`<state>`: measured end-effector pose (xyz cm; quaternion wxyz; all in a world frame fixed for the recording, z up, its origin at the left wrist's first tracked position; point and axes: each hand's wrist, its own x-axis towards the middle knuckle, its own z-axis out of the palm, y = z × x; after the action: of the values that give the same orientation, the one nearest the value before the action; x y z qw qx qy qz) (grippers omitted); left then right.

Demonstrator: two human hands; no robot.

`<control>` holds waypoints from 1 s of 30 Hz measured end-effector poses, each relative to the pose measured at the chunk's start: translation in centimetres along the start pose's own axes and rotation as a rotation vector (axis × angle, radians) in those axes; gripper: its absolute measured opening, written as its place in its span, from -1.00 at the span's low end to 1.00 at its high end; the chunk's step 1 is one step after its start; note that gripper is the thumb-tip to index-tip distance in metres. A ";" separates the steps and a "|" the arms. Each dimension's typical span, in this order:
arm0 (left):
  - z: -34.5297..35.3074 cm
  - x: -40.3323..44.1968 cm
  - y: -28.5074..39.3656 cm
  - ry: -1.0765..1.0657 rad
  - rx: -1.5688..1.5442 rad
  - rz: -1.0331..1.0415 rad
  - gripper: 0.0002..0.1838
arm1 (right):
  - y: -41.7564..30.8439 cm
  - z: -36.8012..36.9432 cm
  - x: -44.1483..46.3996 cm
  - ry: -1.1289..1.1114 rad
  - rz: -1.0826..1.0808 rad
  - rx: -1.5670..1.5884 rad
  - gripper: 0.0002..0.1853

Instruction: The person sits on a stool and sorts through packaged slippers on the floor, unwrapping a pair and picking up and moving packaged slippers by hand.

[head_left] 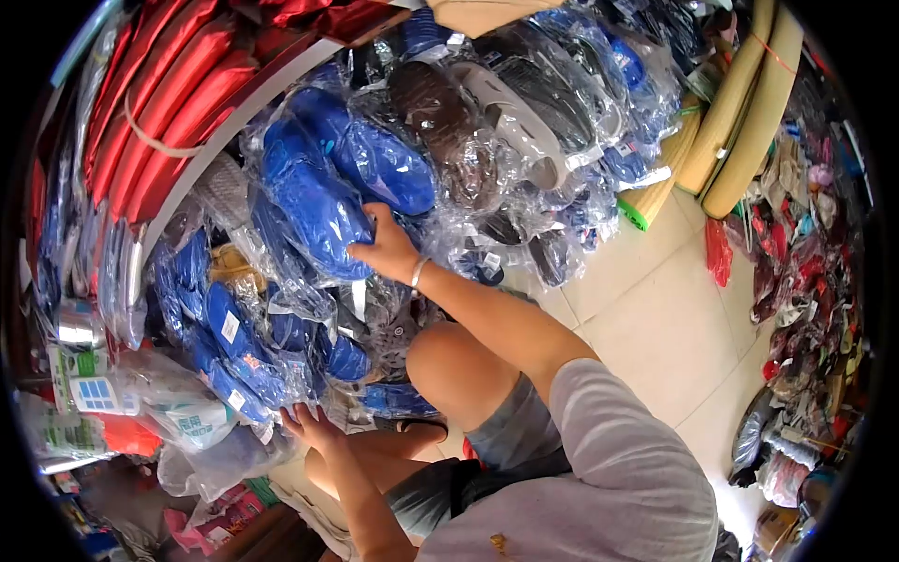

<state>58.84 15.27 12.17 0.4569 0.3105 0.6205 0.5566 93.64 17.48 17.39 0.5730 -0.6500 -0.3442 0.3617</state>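
Plastic film [298, 302] is your likeliest trouble: slick and loose, it could slide under your right hand [391, 249] or snag the bags beside it, and a hard tug might topple the crowded pile of footwear [510, 117]. Your right fingers sit at the near end of the wrapped blue shoe [314, 201], thumb and forefinger apart; whether they grip it can't be told. That shoe lies atop the pile, beside its blue mate [389, 169], bright and rounded, glare streaking its film. Your left hand [316, 429] spreads its fingers wide, just beside lower blue shoes [245, 348].
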 end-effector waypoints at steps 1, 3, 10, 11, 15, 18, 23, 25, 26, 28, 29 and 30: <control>0.8 -0.6 0.5 -0.033 -0.009 -0.005 -0.37 | 0.3 -0.7 0.4 -0.066 0.045 0.394 -0.34; 2.4 -1.6 1.6 -0.079 -0.034 -0.014 -0.39 | 0.6 -3.0 -0.2 -0.104 -0.007 0.536 -0.34; 1.8 -0.5 -0.4 -0.215 0.001 -0.110 -0.47 | 0.6 -13.8 -7.7 -0.112 0.060 0.950 -0.40; 2.2 -0.9 -0.6 -0.228 0.007 -0.158 -0.53 | 0.6 -15.5 -9.1 -0.095 0.053 0.962 -0.40; 3.4 -0.8 -2.3 -0.273 0.012 -0.197 -0.58 | -1.0 -22.6 -12.5 0.172 -0.088 0.788 -0.39; 4.3 -0.2 -3.2 -0.306 0.009 -0.204 -0.60 | -5.0 -26.6 -11.6 0.336 -0.258 0.103 -0.44; 6.6 -0.7 -3.2 -0.283 -0.017 -0.218 -0.65 | -5.4 -29.1 -4.1 0.391 -0.427 -1.302 -0.47; 7.2 -1.1 -3.1 -0.270 -0.033 -0.211 -0.68 | -0.7 -29.0 -1.2 0.363 -0.446 -1.583 -0.45; 7.4 -1.3 -2.8 -0.248 -0.036 -0.206 -0.68 | 2.6 -29.2 -0.3 0.402 -0.477 -1.539 -0.44; 7.6 -1.6 -2.5 -0.267 -0.042 -0.188 -0.68 | 4.0 -28.7 0.6 0.421 -0.532 -1.484 -0.43; 7.2 -1.3 -2.9 -0.294 -0.069 -0.176 -0.70 | 3.7 -28.2 0.4 0.503 -0.546 -1.360 -0.43; 6.8 -1.1 -3.1 -0.269 -0.074 -0.172 -0.70 | 3.2 -27.3 -0.2 0.578 -0.548 -1.234 -0.44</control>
<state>65.89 16.47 9.66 0.5929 0.3110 0.5570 0.4914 117.22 3.42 16.51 0.2406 -0.8143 -0.4705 -0.2401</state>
